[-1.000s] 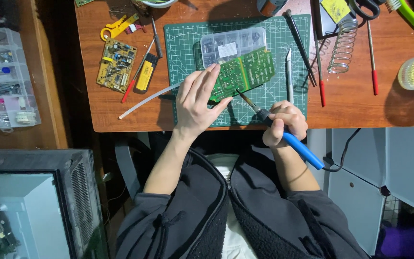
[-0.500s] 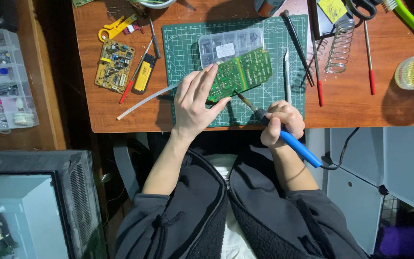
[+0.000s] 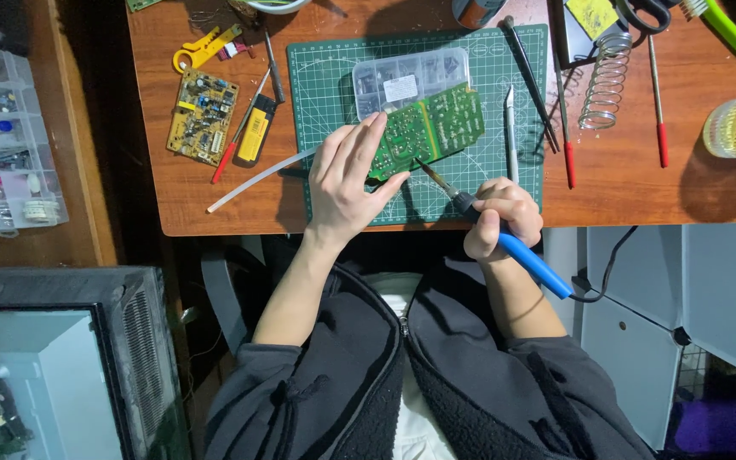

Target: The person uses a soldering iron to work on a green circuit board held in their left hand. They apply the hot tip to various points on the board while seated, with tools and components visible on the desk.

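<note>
A blue-handled soldering iron (image 3: 504,238) is gripped in the closed right hand (image 3: 504,217), its tip pointed toward 11 o'clock at the green circuit board (image 3: 432,128), which is pinned by the flat, open left hand (image 3: 347,183) on the green cutting mat (image 3: 325,77) of the worktop (image 3: 641,187).

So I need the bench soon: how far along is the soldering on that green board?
Set up: the green board lies on the cutting mat. In hand: the left hand steadies it while the right hand holds the soldering iron, tip at the board's edge. Which joints remain cannot be told.
</note>
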